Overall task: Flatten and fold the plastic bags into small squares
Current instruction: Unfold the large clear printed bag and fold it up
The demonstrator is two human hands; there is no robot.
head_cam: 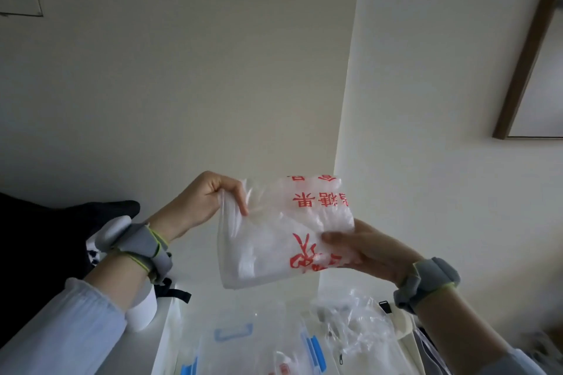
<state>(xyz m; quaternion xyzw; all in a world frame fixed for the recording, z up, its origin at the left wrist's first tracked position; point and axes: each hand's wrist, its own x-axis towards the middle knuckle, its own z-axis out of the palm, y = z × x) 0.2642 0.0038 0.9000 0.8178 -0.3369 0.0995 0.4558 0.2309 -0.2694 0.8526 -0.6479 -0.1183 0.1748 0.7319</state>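
Observation:
I hold a translucent white plastic bag (274, 240) with red printed characters up in the air in front of the wall. My left hand (207, 201) pinches its upper left edge between thumb and fingers. My right hand (362, 246) grips its right side, fingers partly behind the plastic. The bag hangs crumpled and partly doubled over between both hands. Both wrists wear grey bands.
Below lies a white surface (170, 341) with several clear and blue-trimmed plastic bags (344, 335). A white cylinder (143, 310) stands at the left beside dark fabric (45, 237). A brown-framed panel (524, 64) hangs on the wall at the right.

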